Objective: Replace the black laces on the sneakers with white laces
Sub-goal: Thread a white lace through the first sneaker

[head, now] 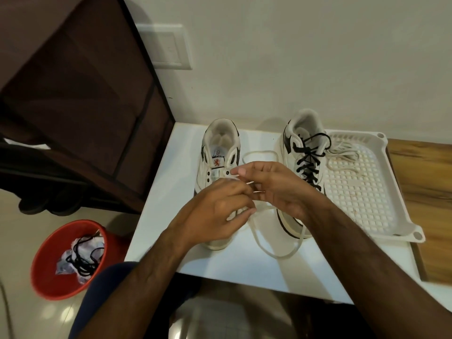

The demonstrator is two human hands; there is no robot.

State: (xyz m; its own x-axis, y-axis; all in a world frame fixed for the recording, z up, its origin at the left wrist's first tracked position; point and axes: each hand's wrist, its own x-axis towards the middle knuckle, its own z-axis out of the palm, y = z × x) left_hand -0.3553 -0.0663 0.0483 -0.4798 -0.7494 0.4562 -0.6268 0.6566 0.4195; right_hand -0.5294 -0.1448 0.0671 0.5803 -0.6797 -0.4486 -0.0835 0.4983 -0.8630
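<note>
Both hands, left hand and right hand, pinch the cream-white flat lace ends over the unlaced white leather sneaker, seemingly evening them before threading its upper eyelets.

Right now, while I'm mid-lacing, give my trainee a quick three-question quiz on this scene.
1. True or false: the right sneaker still carries its black lace.
2. Where does the removed black lace lie? A) in the white tray B) in the red bucket C) on the table
3. Fill in: both the left hand and right hand pinch the ____ lace over the left sneaker.

Key: 1 true; 2 B; 3 white. A spare white lace waits in the tray.
</note>
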